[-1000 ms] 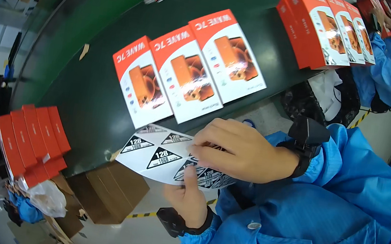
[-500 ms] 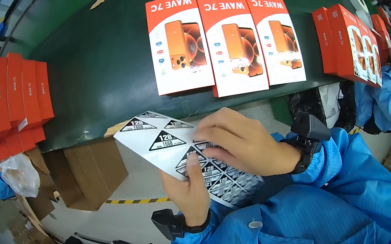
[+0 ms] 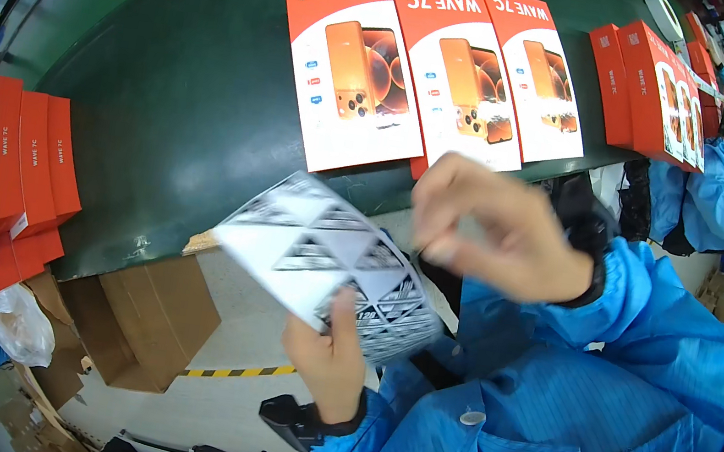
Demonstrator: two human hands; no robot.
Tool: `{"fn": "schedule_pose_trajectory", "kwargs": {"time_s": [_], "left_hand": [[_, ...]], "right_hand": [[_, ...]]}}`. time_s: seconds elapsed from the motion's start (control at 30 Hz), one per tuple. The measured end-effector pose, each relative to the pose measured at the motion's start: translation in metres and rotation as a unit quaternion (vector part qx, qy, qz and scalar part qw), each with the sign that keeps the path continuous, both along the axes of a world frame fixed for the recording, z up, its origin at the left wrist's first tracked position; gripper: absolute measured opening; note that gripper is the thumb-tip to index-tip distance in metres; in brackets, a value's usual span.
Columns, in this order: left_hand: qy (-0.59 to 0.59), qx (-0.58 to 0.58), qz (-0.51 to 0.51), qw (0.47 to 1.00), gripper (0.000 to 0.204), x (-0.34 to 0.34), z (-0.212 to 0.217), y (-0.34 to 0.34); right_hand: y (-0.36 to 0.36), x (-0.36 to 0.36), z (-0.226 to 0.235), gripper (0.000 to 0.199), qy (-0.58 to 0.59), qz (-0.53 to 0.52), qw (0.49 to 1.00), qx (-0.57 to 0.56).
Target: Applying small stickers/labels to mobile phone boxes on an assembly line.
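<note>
My left hand (image 3: 328, 360) grips the lower edge of a sheet of labels (image 3: 265, 254), with the thumb on top. The sheet is white with black-and-white triangular labels, smeared by motion, and bare patches between some of them. Just right of the sheet and apart from it, my right hand (image 3: 501, 236) is raised with thumb and fingers pinched. It is blurred, and whatever is between the fingertips cannot be made out. Beyond my hands, three red-and-white phone boxes lie side by side on the green table: a left one (image 3: 355, 146), a middle one (image 3: 460, 152) and a right one (image 3: 545, 143).
Red boxes (image 3: 5, 167) are stacked at the table's left end. More phone boxes (image 3: 636, 89) stand at the right, near a tape roll (image 3: 662, 14) and a co-worker's blue sleeve (image 3: 721, 203). An open carton (image 3: 150, 317) sits below the table (image 3: 154, 123) edge.
My right hand has lifted off the label sheet and moved right and up, fingers pinched. The sheet has tilted in my left hand, and another bare triangle shows on it.
</note>
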State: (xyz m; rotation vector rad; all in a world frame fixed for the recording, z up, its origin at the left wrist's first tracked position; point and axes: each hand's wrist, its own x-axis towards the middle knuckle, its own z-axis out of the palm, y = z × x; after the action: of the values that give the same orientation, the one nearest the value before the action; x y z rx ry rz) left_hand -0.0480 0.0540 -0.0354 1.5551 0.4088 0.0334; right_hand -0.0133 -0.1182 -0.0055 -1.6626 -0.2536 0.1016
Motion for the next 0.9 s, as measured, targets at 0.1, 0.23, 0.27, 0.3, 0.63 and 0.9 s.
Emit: {"fn": "schedule_pose_trajectory", "kwargs": {"time_s": [0.1, 0.23, 0.27, 0.3, 0.63, 0.9], "left_hand": [[-0.136, 0.257, -0.411, 0.864, 0.015, 0.007, -0.005, 0.02], [-0.215, 0.344, -0.476, 0.78, 0.014, 0.017, -0.013, 0.0], [-0.236, 0.364, -0.472, 0.767, 0.015, 0.023, -0.012, -0.007], [-0.257, 0.384, -0.467, 0.754, 0.015, 0.03, -0.012, -0.012], [-0.267, 0.389, -0.424, 0.773, 0.018, 0.049, -0.041, -0.02], [-0.26, 0.384, -0.42, 0.78, 0.017, 0.049, -0.044, -0.02]], "right_hand": [[-0.019, 0.039, 0.019, 0.012, 0.012, -0.051, 0.999, 0.012], [-0.005, 0.084, -0.01, 0.012, -0.075, 0.035, 0.994, -0.067], [0.004, 0.089, -0.016, 0.013, -0.08, 0.066, 0.99, -0.09], [0.01, 0.091, -0.017, 0.012, -0.054, 0.084, 0.983, -0.152], [0.02, 0.106, -0.033, 0.011, -0.016, 0.151, 0.97, -0.192], [0.021, 0.105, -0.028, 0.008, -0.019, 0.16, 0.957, -0.241]]}}
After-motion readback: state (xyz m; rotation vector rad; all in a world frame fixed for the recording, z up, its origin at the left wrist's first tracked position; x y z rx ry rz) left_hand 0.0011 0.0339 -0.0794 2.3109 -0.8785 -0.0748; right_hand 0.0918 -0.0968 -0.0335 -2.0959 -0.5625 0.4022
